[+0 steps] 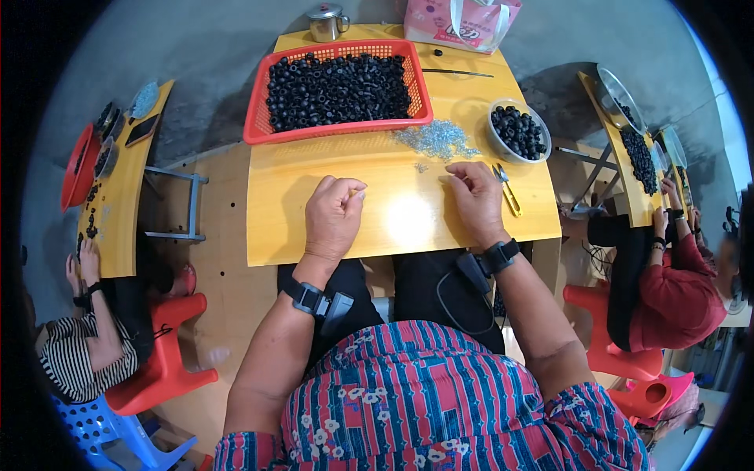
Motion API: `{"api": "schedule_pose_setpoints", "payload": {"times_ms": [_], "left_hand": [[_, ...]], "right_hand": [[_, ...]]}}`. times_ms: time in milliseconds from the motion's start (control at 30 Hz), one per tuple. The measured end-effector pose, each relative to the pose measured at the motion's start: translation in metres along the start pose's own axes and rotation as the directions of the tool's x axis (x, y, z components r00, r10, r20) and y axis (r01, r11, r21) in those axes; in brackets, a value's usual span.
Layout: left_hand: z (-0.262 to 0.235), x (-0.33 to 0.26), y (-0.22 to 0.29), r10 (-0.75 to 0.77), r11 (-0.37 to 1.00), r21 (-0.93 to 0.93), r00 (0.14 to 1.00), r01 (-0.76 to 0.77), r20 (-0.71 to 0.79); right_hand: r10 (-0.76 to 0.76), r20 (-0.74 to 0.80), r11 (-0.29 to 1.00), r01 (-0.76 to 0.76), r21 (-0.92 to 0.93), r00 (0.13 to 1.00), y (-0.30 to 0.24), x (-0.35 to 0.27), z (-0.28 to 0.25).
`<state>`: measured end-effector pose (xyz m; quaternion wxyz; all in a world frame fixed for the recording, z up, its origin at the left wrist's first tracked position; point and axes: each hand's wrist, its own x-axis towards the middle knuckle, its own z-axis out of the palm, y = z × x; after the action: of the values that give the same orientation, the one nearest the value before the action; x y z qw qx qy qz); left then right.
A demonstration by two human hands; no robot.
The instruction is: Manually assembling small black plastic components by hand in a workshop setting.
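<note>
My left hand (334, 216) rests on the near part of the yellow table, fingers curled in and thumb against the forefinger. Its inside is hidden. To its right, my right hand (477, 200) is also curled, thumb side facing the left hand; I cannot make out anything in it. Just beyond the right hand lies a heap of small clear pieces (440, 140). Thread snips (508, 191) with yellow handles lie right beside that hand. A clear round tub (504, 149) of black round parts stands behind them. Farther back, a red plastic basket (338, 135) holds many small black ring-like parts (338, 90).
A metal mug (327, 23) and a pink bag (459, 27) stand at the table's far edge. A thin dark rod (458, 72) lies right of the basket. People work at side tables, left (129, 180) and right (620, 141), near red stools (161, 361).
</note>
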<state>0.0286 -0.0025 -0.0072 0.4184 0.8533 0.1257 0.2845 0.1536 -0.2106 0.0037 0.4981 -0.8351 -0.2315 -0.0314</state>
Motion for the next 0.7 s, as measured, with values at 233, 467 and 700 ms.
{"api": "schedule_pose_setpoints", "payload": {"times_ms": [233,467,700], "left_hand": [[-0.001,0.0,0.002,0.003,1.0,0.014,1.0,-0.003,0.008],[-0.002,0.001,0.004,0.005,1.0,0.026,1.0,-0.005,0.004],[-0.001,0.001,0.003,0.006,0.999,0.037,1.0,-0.006,-0.003]], "right_hand": [[-0.177,0.165,0.939,0.217,-0.267,0.97,-0.012,0.021,0.016],[-0.184,0.242,0.898,0.263,-0.354,0.953,-0.013,0.023,0.017],[-0.245,0.353,0.765,0.404,-0.501,0.903,0.01,0.023,0.023]]}}
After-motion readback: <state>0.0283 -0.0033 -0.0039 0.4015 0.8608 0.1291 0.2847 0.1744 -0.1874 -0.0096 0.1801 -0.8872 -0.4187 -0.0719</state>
